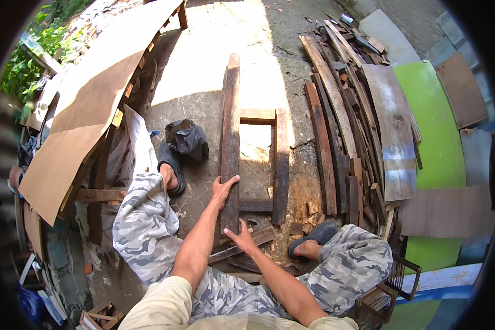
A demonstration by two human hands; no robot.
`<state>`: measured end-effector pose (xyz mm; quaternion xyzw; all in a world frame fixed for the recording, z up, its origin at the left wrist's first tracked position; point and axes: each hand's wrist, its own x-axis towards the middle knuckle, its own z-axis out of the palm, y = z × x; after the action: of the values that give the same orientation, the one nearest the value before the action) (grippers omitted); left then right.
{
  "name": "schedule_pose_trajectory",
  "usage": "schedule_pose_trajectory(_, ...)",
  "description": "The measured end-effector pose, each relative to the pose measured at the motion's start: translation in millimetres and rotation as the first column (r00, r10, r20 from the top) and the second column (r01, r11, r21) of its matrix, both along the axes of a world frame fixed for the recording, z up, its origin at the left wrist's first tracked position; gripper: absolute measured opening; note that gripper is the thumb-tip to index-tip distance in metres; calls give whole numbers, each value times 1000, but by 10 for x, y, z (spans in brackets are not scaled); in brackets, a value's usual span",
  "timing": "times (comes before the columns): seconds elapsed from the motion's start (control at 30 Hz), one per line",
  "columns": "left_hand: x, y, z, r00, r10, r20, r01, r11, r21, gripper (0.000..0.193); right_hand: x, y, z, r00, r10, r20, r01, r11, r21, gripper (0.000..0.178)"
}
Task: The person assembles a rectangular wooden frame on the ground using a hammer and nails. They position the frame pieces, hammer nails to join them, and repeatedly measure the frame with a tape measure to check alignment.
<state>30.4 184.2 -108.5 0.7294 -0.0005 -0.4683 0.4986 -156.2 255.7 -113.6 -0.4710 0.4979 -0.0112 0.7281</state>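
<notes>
cream-coloured shirt cloth [159, 305] lies nearest the head camera, with grey-and-white camouflage trousers [346, 256] spread to either side. between the knees, a long, dark brown, square-edged wooden beam [230, 121] runs away from the person over the concrete floor [198, 110], its far end in bright sun. to its right lies a parallel brown wooden rail [281, 165], bridged towards the beam by a far wooden crosspiece [257, 114] and a near wooden crosspiece [256, 205]; whether these are fastened to the beam, i cannot tell.

the step in hand looks like steadying or lining up the beam against this ladder-like framework. the next move seems to call for both hands working together, keeping the beam flush with the crosspieces.

the left hand [224, 190] is clamped on the beam from its left edge, thumb laid across the upper face, level with the framework's nearer part. the right hand [241, 237] is at the beam's near end, thumb over the top and forefinger along the right edge, the two spread apart; whether its other fingers grip underneath, i cannot tell.
</notes>
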Motion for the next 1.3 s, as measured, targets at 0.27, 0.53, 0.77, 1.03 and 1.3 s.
schedule_pose_trajectory(0.27, -84, -67, -129, 929, -232, 287, 171, 959, 224, 104, -176, 83, -236, 993, -15, 116, 24, 997, -74, 83)
schedule_pose_trajectory(0.53, -110, -75, -135, 956, -174, 238, 138, 977, 160, 84, -192, -22, 234, 964, 107, -243, -207, 876, -435, 83)
schedule_pose_trajectory(0.77, 165, 123, -161, 830, -60, -555, -151, 933, -326, 49, -40, -21, 580, 972, 116, -203, -215, 783, -584, 78)
schedule_pose_trajectory(1.03, 223, 99, -113, 869, -148, -472, 13, 961, -276, 51, 161, -83, 578, 999, -26, -18, 13, 841, -541, 80)
schedule_pose_trajectory(1.3, 83, 64, -112, 946, -90, -312, 22, 977, -214, 51, 244, -367, 666, 988, -134, -73, 121, 980, -159, 82)
